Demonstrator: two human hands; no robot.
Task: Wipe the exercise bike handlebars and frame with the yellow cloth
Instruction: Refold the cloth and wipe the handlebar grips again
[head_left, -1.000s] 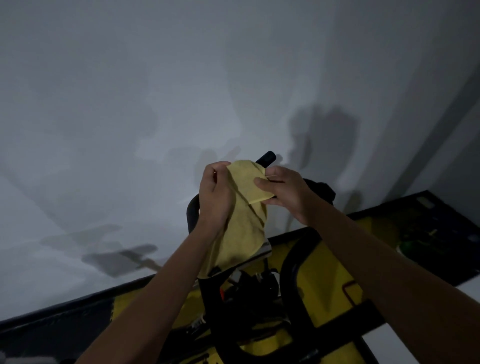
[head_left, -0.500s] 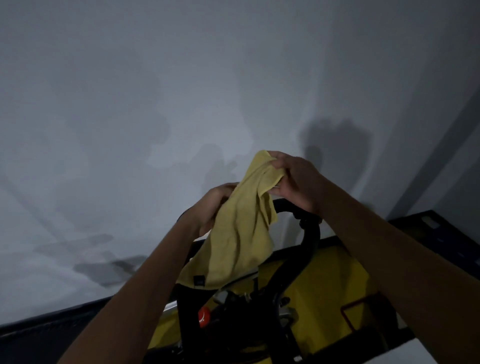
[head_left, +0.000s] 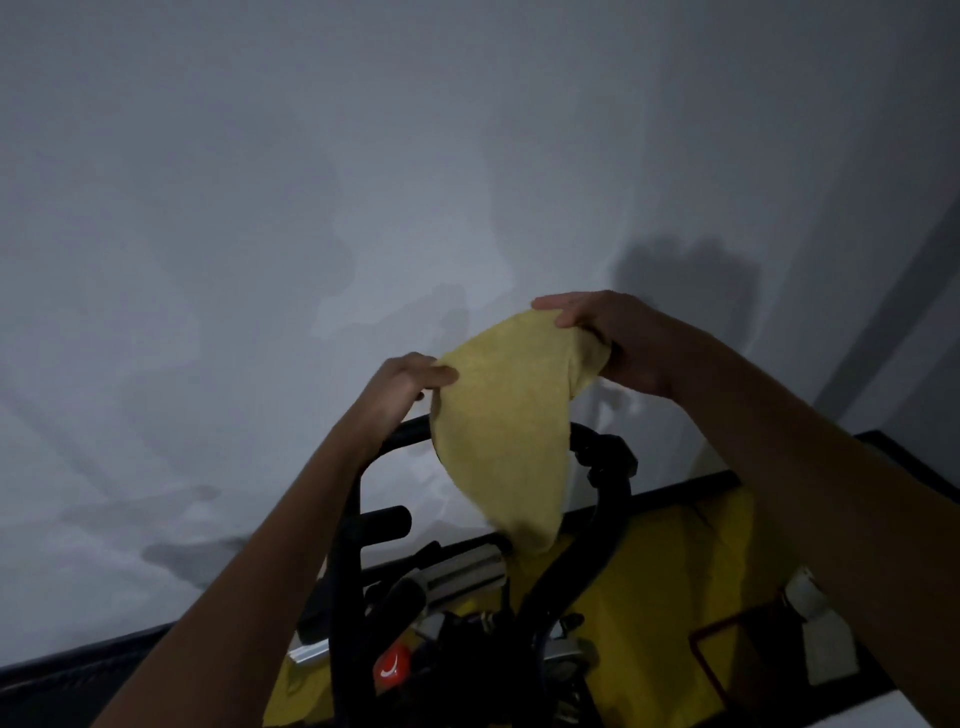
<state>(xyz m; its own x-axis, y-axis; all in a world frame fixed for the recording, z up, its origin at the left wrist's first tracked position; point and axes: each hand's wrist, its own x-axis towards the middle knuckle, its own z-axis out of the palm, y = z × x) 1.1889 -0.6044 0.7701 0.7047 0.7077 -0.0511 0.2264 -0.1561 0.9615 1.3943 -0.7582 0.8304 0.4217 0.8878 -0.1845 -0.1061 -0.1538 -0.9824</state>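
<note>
Yellow cloth (head_left: 501, 426) is spread in the air between your hands, hanging directly above the black handlebars (head_left: 358, 488), not touching. Left hand (head_left: 402, 382) pinches its left edge, right hand (head_left: 618, 338) pinches the top corner. Left hand sits nearer the bar; the wipe is straight down.

We see a dim indoor exercise space: a black exercise bike (head_left: 597, 525) with looped handlebars (head_left: 605, 457) stands on a yellow, black-edged floor mat (head_left: 675, 561) against a plain pale wall (head_left: 260, 208).
</note>
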